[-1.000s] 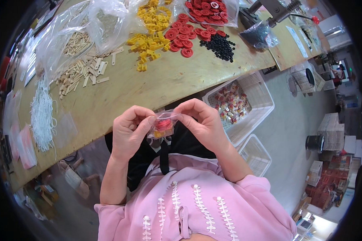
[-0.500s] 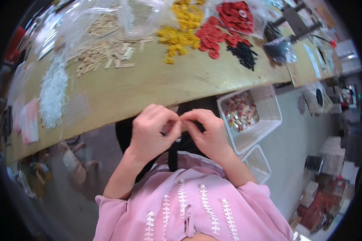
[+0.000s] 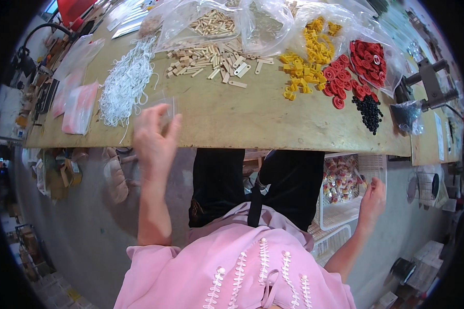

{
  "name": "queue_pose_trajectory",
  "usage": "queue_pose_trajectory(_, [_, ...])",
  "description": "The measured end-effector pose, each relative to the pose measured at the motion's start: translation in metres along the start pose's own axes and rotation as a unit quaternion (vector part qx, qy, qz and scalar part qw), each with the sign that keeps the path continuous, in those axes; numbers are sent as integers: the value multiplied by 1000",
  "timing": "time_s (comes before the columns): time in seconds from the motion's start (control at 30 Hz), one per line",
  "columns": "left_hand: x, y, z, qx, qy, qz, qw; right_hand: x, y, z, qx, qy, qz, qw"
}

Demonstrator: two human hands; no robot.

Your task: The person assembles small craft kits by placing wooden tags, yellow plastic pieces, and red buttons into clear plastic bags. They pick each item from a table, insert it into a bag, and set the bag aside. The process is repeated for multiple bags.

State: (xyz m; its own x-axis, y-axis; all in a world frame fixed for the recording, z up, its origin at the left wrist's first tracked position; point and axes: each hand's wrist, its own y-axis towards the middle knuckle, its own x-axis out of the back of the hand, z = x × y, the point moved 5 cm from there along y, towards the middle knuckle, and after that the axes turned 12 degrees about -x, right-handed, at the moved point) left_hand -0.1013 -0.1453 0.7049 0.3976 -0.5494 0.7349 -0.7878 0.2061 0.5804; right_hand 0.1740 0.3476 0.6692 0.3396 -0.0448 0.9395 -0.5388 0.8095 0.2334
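My left hand (image 3: 154,136) is raised over the near edge of the wooden table (image 3: 232,118), beside a pile of white strings (image 3: 126,85). Its thumb and fingers seem to pinch a small clear bag (image 3: 166,107); the hand is blurred. My right hand (image 3: 372,193) hangs low on my right, at the rim of a white basket (image 3: 377,166) of filled packets (image 3: 339,180). Its fingers are loosely apart and I see nothing in it. On the table lie wooden pieces (image 3: 211,56), yellow pieces (image 3: 299,72), red discs (image 3: 355,67) and black beads (image 3: 368,110).
Clear plastic bags (image 3: 263,20) with more parts lie along the table's far side. A metal tool (image 3: 433,87) stands at the right end, pink packets (image 3: 80,105) at the left. A second white basket (image 3: 335,239) sits under the first. Clutter lies on the floor at left.
My hands were together at my lap on one packet. They have parted: the left rose to the table edge, the right swung down to the basket. My view tilted toward the table.
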Motion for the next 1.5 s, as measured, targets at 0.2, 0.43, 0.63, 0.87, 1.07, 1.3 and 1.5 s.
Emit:
queue_pose_trajectory(0.2, [1,-7,57,26,-4,36,999,-10,-21,64,86,144,105,980])
queue_pose_trajectory(0.43, [-4,-18,7,65,-152,4,986,-11,-94,199,192,370,292,861])
queue_pose_trajectory(0.63, [-6,-39,-92,-26,-379,158,911,-23,-112,247,126,516,504,681])
queue_pose_trajectory(0.87, [-25,-39,-107,-109,-351,130,921,-29,-115,232,62,484,605,629])
queue_pose_trajectory(1.07, [-25,-39,-121,-49,-422,161,891,-30,-113,228,12,544,558,626])
queue_pose_trajectory(1.3, [-39,-53,-122,-9,-493,225,840,-35,-109,224,-23,562,578,591])
queue_pose_trajectory(1.5, [-36,-49,-128,-63,-428,238,870,-33,-106,221,-23,551,569,610])
